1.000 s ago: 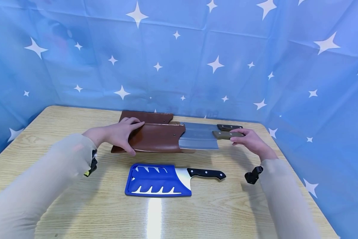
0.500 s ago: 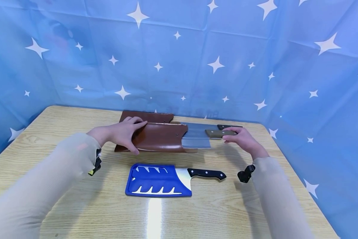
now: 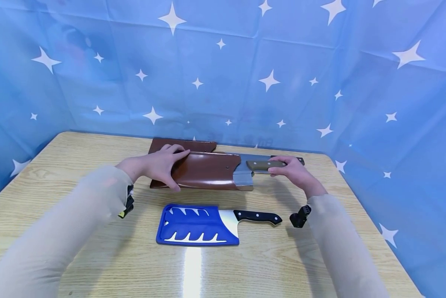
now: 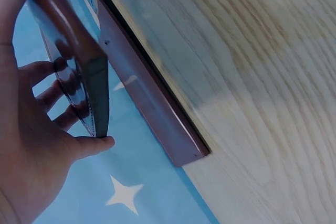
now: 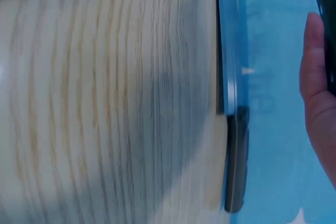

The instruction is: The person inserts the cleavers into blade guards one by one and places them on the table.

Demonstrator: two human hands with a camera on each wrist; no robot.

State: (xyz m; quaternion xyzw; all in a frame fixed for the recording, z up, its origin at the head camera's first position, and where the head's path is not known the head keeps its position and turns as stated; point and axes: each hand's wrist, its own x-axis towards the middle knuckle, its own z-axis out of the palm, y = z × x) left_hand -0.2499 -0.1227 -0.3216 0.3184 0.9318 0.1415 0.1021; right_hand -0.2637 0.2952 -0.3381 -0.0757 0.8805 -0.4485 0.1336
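Note:
My left hand (image 3: 159, 165) grips a brown leather knife sheath (image 3: 208, 170) near its left end, thumb along the lower edge and fingers over the top. In the left wrist view the sheath (image 4: 94, 77) is held up off the table. My right hand (image 3: 291, 170) holds the olive-brown handle (image 3: 262, 165) of a cleaver, thumb and fingers pinching it. Most of the cleaver's blade (image 3: 243, 177) is hidden inside the sheath; only a strip by the handle shows. The right wrist view catches just the edge of my right hand (image 5: 317, 93) on the dark handle.
Behind lies a second brown sheath (image 3: 187, 145), with a knife blade (image 3: 258, 157) and a dark handle (image 5: 237, 166) to its right. In front, a black-handled cleaver (image 3: 258, 216) lies in a blue plastic cover (image 3: 197, 225) on the wooden table (image 3: 282, 265). A star-patterned blue cloth (image 3: 223, 82) stands behind.
My right hand has moved left with the cleaver, and its blade has slid deeper into the sheath. My left hand and the sheath have shifted slightly right. The blue-covered cleaver stays put.

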